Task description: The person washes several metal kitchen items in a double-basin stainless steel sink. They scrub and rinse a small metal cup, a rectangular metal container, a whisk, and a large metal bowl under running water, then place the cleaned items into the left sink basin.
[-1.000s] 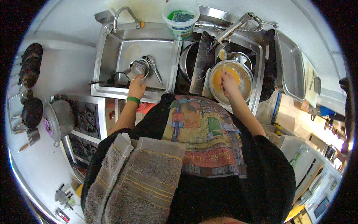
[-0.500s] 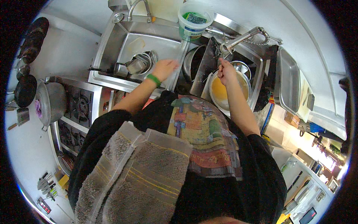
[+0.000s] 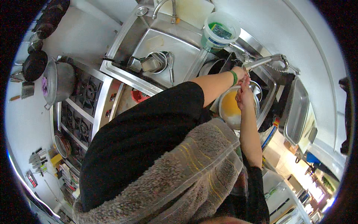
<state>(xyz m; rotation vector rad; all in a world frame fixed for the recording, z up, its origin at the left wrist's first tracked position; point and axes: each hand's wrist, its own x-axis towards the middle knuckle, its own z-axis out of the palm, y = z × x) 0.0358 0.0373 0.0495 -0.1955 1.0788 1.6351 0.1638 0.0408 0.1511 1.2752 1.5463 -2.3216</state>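
Nearest the camera, a thick, nubby grey-brown towel (image 3: 186,175) with faint yellow stripes lies over the person's shoulder, above a smooth black sleeve. Beyond it both forearms reach out over the right-hand sink basin (image 3: 266,106) of brushed steel. The right hand (image 3: 245,96) hovers over a round, shiny metal bowl (image 3: 233,108) holding yellow-orange liquid, fingers curled loosely; whether it grips anything cannot be told. The left hand (image 3: 241,72), with a green band on its wrist, is up at the nozzle of the spray faucet (image 3: 264,61), a steel tube with a coiled spring hose; it seems closed around the nozzle end, though the fingers are mostly hidden. The bowl sits in the right basin, directly under both hands.

To the left, the second steel basin (image 3: 149,41) holds one wire whisk (image 3: 170,65) and a few small metal containers piled together. On the divider stands one round white plastic tub (image 3: 220,33) with something green inside. Two basins, two taps. Further left, a gas stove (image 3: 80,112) with black grates, one dull aluminium pot (image 3: 59,80) beside it, and dark pans (image 3: 35,63) hung along the white wall. At far right, one rectangular steel tray (image 3: 298,110)
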